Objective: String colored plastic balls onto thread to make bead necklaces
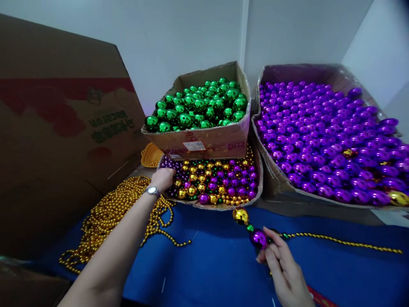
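Note:
My left hand [163, 178], with a watch on its wrist, reaches into a shallow box of mixed gold, purple and green balls [220, 179]; its fingers are buried among the balls, so I cannot see what they grip. My right hand [283, 266] pinches a string at a large purple ball [258, 238]. A small green bead and a gold ball [240, 215] sit above it on the same string. A thin gold bead strand [345, 242] trails off to the right across the blue table cover [211, 264].
A box of green balls [204, 111] sits on top of the mixed box. A big box of purple balls [335, 136] fills the right. A heap of gold bead strands [118, 213] lies at left, beside a tall brown carton [57, 128].

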A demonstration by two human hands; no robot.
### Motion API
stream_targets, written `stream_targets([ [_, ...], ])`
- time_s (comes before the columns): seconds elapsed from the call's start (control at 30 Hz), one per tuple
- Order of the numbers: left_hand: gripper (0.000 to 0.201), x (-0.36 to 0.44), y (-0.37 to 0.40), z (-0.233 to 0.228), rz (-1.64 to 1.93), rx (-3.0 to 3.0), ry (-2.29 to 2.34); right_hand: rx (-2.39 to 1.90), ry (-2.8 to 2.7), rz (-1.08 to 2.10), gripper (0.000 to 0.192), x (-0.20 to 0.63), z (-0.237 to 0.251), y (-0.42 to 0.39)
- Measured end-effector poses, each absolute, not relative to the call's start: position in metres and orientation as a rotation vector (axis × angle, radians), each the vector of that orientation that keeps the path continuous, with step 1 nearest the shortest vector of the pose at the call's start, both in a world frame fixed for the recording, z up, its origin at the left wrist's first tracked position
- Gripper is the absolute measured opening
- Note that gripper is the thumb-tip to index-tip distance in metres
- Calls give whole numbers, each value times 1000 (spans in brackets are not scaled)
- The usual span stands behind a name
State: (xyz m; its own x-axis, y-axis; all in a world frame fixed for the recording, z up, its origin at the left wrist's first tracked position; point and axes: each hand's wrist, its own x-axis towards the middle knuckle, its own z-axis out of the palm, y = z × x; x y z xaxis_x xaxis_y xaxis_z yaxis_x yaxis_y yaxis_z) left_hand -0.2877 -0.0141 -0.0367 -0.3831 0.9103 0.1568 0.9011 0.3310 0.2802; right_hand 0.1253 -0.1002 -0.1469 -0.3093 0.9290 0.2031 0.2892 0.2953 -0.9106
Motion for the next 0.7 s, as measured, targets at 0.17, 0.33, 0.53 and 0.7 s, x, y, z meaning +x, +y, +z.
stream_targets([
  [0.17,8,-284,-11,-43,608,1667,2522,-1101,-1780,1035,41,124,-142,-102],
  [0.33,21,-262,-28,-33,999,1579,2382,-1112,-1725,1088,41,118,-133,-109],
  [0.53,27,-182,-64,-37,1506,1070,1411,-1109,-1764,1049,38,112,-127,-112],
  [0.7,20,-133,-83,-49,1426,679,986,-1108,-1902,1023,38,118,-129,-108],
])
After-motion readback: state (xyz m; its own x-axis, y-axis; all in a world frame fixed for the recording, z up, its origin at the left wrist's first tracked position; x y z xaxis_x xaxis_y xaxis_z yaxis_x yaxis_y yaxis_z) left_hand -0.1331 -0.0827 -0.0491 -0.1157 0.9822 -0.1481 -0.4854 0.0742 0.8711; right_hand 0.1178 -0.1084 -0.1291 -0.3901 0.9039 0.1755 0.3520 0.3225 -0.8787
